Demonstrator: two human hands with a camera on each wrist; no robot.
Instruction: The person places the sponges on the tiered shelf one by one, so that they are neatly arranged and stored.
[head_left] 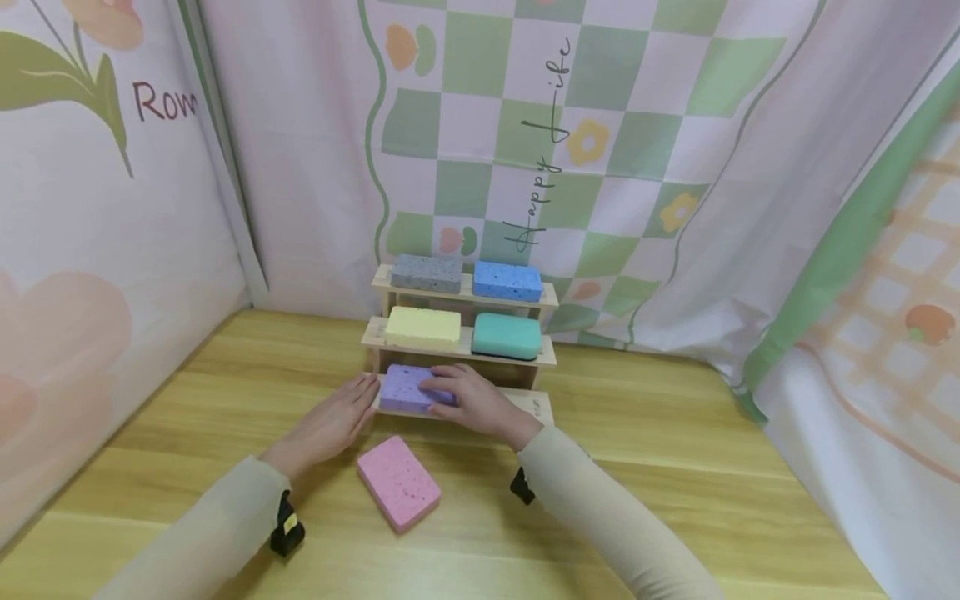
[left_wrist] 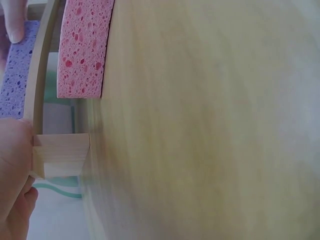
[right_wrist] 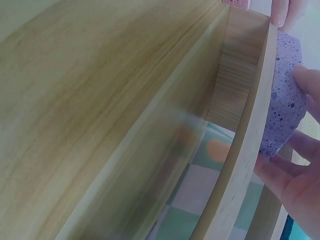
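A purple sponge (head_left: pixel 401 388) lies on the lowest tier of a wooden three-tier rack (head_left: pixel 536 404), toward its left end. My right hand (head_left: pixel 476 400) holds this sponge; the right wrist view shows fingers on its face and a digit at its near end. My left hand (head_left: pixel 337 421) rests with fairly straight fingers against the left end of the lowest tier, beside the sponge. In front of the rack a pink sponge (head_left: pixel 399 483) lies flat on the table, between the two forearms.
The middle tier carries a yellow sponge (head_left: pixel 423 327) and a teal sponge (head_left: pixel 506 336). On the top tier sit a grey sponge (head_left: pixel 427 273) and a blue sponge (head_left: pixel 507 281). A patterned curtain (head_left: pixel 480 125) hangs behind the wooden table (head_left: pixel 675 450).
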